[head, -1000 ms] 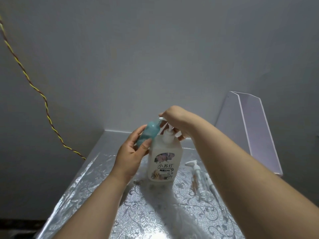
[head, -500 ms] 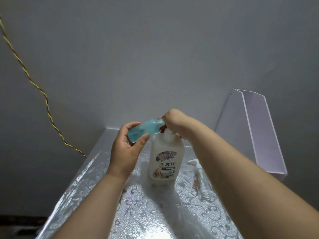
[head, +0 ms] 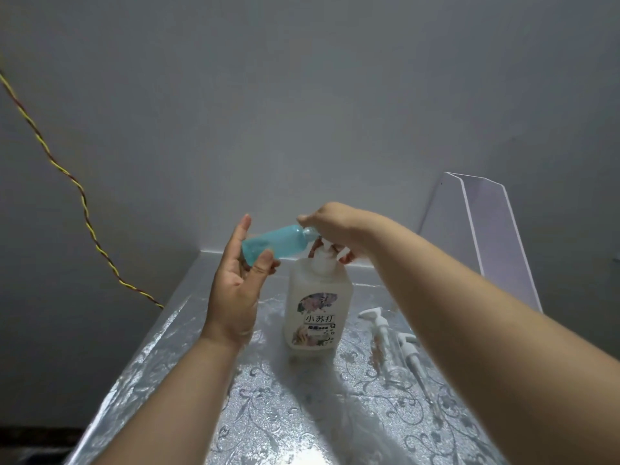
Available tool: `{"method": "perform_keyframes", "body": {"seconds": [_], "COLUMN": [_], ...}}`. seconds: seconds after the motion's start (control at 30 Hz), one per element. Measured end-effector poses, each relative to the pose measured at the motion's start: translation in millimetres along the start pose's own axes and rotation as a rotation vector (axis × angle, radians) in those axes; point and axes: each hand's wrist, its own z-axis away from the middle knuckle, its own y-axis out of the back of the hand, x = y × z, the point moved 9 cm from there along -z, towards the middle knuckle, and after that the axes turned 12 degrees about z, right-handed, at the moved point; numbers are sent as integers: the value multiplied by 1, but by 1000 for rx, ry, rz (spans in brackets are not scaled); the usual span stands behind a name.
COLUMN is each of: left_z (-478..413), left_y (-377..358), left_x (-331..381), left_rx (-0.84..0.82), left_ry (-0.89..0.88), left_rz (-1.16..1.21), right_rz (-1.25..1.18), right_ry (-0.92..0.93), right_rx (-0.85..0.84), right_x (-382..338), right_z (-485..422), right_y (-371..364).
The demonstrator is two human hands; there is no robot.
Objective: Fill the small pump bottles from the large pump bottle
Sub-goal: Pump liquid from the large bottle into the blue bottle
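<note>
The large white pump bottle [head: 317, 310] with a flowered label stands upright in the middle of the table. My right hand [head: 339, 228] rests on top of its pump head, fingers curled over it. My left hand [head: 240, 280] holds a small blue bottle [head: 275, 245] tilted almost flat, its open neck against the big bottle's spout under my right hand. A small clear bottle with a white pump [head: 377, 333] stands to the right, partly behind my right forearm. A loose white pump [head: 412, 352] lies beside it.
The table [head: 268, 414] has a shiny silver flowered cover and meets a grey wall at the back. A clear plastic stand [head: 486, 229] leans at the back right. A yellow and red twisted cord [head: 84, 209] hangs along the left wall.
The small blue bottle has tipped from nearly upright to almost level, neck at the spout. My left fingers have spread apart along it. My right hand stays on the pump head.
</note>
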Motion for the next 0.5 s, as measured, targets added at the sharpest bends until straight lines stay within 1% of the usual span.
{"method": "perform_keyframes", "body": {"seconds": [0.13, 0.23, 0.3, 0.43, 0.5], "left_z": [-1, 1, 2, 5, 6], "left_y": [3, 7, 8, 5, 2], "left_x": [1, -1, -4, -3, 0], "left_rx": [40, 65, 81, 94, 83], "left_ry": [-34, -45, -40, -36, -41], "left_rz": [44, 48, 39, 38, 43], "right_rz": [-88, -79, -66, -48, -71], "right_ry": [28, 97, 105, 67, 43], "right_rx": [56, 106, 117, 75, 22], "right_x": [5, 1, -2, 2, 4], "right_z": [-3, -7, -10, -2, 7], "right_y": [-2, -5, -7, -6, -4]}}
